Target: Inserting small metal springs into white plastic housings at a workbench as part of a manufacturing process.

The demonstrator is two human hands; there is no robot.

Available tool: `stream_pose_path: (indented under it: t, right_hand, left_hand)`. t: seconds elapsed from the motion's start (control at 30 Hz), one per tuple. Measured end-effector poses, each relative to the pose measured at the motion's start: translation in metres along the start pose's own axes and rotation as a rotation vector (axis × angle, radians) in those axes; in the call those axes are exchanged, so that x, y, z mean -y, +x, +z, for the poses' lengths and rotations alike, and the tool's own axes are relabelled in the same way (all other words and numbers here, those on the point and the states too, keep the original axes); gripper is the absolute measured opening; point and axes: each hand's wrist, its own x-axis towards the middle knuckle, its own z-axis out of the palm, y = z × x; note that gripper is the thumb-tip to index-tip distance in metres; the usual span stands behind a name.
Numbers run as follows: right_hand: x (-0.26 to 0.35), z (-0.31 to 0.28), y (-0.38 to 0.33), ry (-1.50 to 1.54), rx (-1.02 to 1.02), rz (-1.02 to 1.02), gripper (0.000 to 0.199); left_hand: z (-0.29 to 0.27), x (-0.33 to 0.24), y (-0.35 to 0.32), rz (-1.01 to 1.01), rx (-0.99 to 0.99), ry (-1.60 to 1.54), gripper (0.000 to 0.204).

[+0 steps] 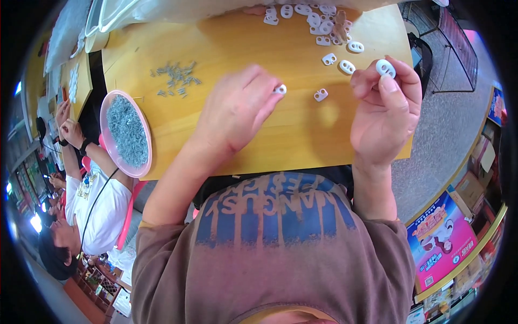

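My left hand (237, 108) rests over the middle of the wooden table (216, 48), its fingertips pinched on a small white plastic piece (280, 89). My right hand (386, 110) is raised at the table's right edge and holds a white oval plastic toggle (385, 68) between thumb and fingers. Another small white piece (320, 95) lies on the table between the two hands. Two more white toggles (347, 66) lie just left of my right hand. A heap of white toggles (318, 21) sits at the far edge.
A pink-rimmed bowl (127, 133) filled with small metal springs overhangs the table's left edge. Loose springs (175, 78) are scattered beyond it. Another person (91, 194) sits at the left by a neighbouring table. Cardboard boxes (442, 237) stand on the floor at the right.
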Motion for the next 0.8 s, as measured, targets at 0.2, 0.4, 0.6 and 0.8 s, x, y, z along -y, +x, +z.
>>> stream_pose_path:
  t: [0.2, 0.4, 0.6, 0.8]
  right_hand:
    - [0.0, -0.008, 0.007, 0.03, -0.066, -0.036, 0.018]
    - [0.002, -0.007, 0.01, 0.065, -0.162, 0.005, 0.016]
    - [0.001, -0.012, 0.008, 0.058, -0.129, 0.006, 0.016]
    - [0.002, -0.008, 0.006, -0.014, -0.126, 0.046, 0.018]
  left_hand:
    - [-0.001, -0.007, 0.022, 0.045, -0.071, 0.083, 0.012]
    - [0.003, -0.027, 0.041, 0.12, -0.017, 0.014, 0.013]
    - [0.02, -0.039, 0.037, 0.118, 0.122, 0.095, 0.011]
    - [0.018, -0.039, 0.033, 0.21, 0.107, 0.191, 0.007]
